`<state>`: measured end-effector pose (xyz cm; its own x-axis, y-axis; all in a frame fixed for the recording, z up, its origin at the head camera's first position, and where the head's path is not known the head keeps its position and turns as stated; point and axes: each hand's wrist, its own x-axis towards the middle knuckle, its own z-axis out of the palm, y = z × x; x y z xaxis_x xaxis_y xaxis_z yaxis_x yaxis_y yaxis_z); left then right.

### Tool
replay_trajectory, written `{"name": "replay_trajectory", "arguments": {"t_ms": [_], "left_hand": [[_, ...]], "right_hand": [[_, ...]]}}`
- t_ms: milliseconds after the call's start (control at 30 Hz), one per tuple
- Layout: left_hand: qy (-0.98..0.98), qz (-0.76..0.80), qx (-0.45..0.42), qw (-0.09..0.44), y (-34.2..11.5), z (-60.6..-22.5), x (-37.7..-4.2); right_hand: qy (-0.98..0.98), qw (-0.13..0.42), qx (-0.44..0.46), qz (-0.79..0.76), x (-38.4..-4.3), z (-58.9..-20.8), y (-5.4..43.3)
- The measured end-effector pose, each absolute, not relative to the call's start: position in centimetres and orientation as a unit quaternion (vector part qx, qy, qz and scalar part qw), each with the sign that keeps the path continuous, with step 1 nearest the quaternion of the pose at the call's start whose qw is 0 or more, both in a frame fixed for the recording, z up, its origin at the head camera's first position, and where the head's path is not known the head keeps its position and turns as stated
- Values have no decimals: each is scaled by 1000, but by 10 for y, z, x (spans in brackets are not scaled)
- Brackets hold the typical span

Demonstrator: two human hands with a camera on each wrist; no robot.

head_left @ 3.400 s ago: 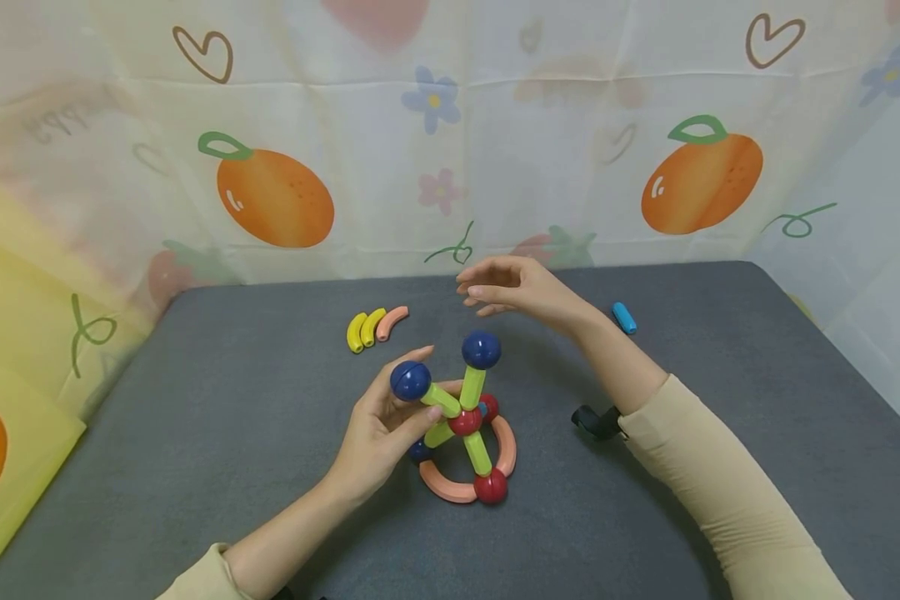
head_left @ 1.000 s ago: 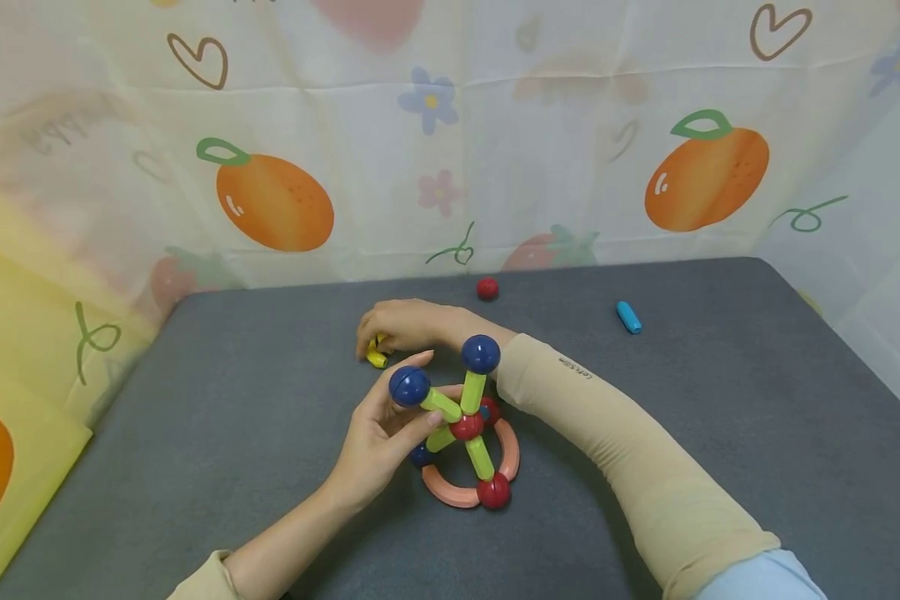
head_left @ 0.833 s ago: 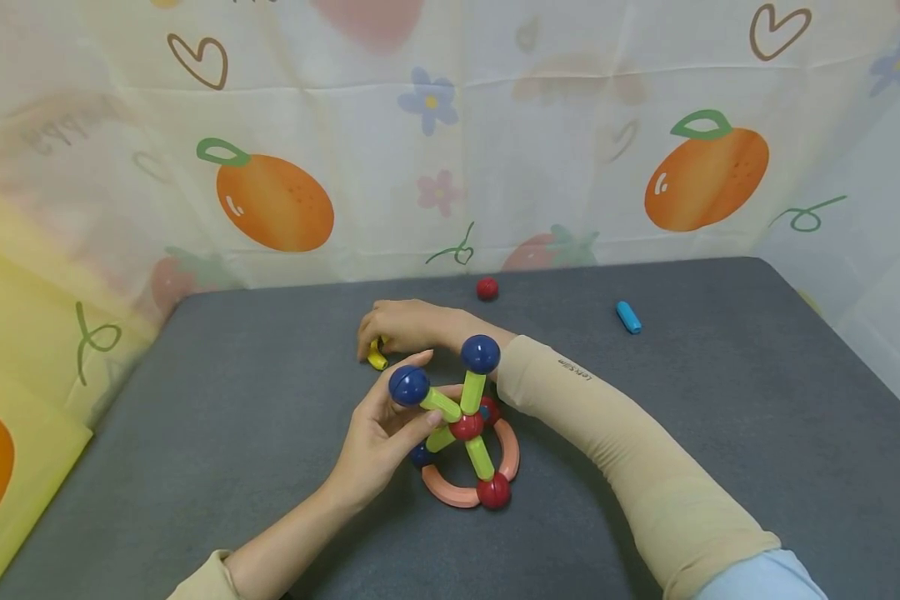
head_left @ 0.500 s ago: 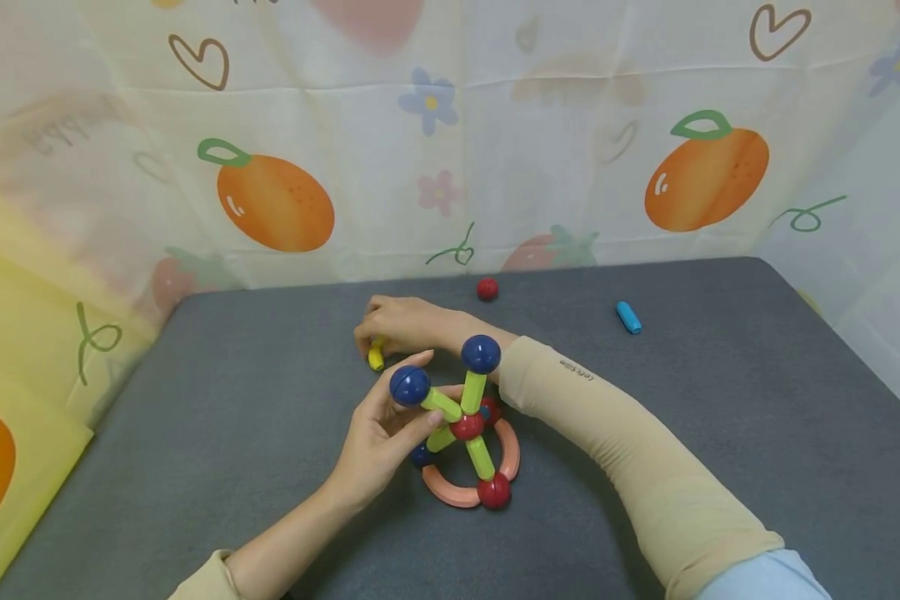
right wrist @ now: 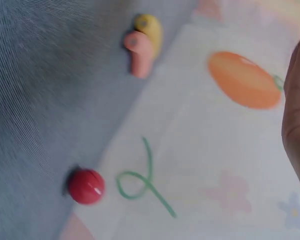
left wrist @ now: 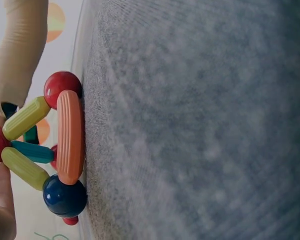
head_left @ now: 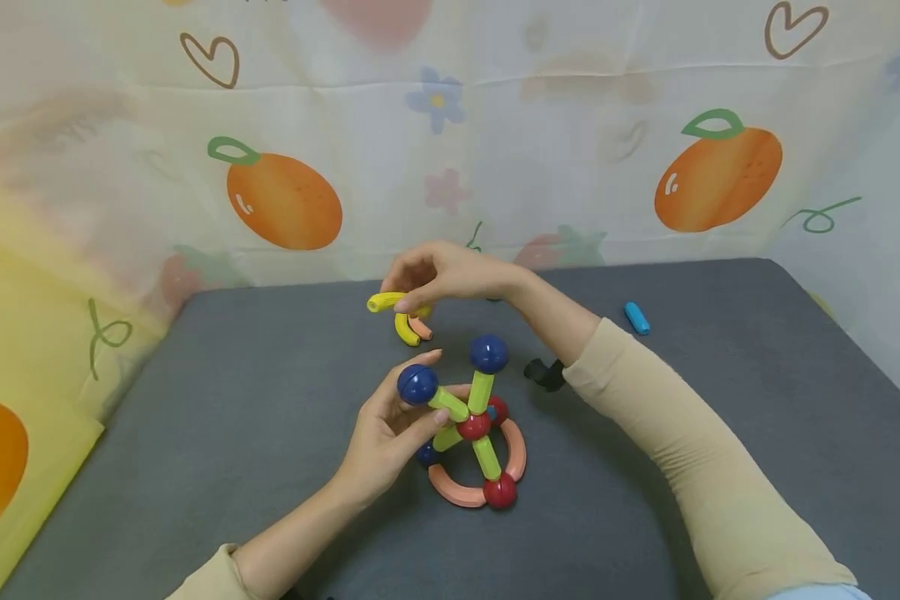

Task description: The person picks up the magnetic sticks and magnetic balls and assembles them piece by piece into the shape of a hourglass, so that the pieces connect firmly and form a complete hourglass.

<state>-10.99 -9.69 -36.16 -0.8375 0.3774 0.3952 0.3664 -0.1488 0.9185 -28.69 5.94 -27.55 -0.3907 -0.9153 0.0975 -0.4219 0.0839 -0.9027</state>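
My left hand (head_left: 375,442) grips a magnetic stick-and-ball model (head_left: 473,427), thumb and fingers around its upper left part. The model has a ring of coral curved sticks (head_left: 457,489) at its base, yellow-green straight sticks rising to a red centre ball, and two blue balls (head_left: 489,353) on top. Behind it, my right hand (head_left: 461,271) pinches a yellow curved magnetic stick (head_left: 384,302), raised over the back of the table. The left wrist view shows the base's coral stick (left wrist: 70,137) low against the table. In the right wrist view, the right hand (right wrist: 297,120) shows only at the edge.
Another yellow curved stick (head_left: 405,331) and a coral one (head_left: 422,328) lie together beneath the right hand. A blue stick (head_left: 637,318) lies at the back right. The right wrist view shows a loose red ball (right wrist: 86,186) near the table's back edge. A patterned curtain hangs behind.
My right hand, empty at first, has reached to the curved sticks and lifted a yellow one, moving up and right. The sticks left lying have shifted right. The left hand keeps its hold.
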Motion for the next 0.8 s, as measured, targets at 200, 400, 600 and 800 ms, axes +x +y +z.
{"name": "replay_trajectory", "arguments": {"t_ms": [200, 400, 600, 800], "left_hand": [[644, 706, 296, -5, -96, -361, -113], [649, 702, 293, -7, -97, -360, -114], [648, 703, 293, -8, -98, -360, -113], [646, 701, 300, -8, -98, -361, -113]], "right_hand": [[666, 311, -516, -440, -275, -248, 89], [680, 334, -518, -398, -266, -231, 100], [699, 337, -518, -358, -256, -222, 99], [711, 308, -532, -341, -245, -221, 94]]}}
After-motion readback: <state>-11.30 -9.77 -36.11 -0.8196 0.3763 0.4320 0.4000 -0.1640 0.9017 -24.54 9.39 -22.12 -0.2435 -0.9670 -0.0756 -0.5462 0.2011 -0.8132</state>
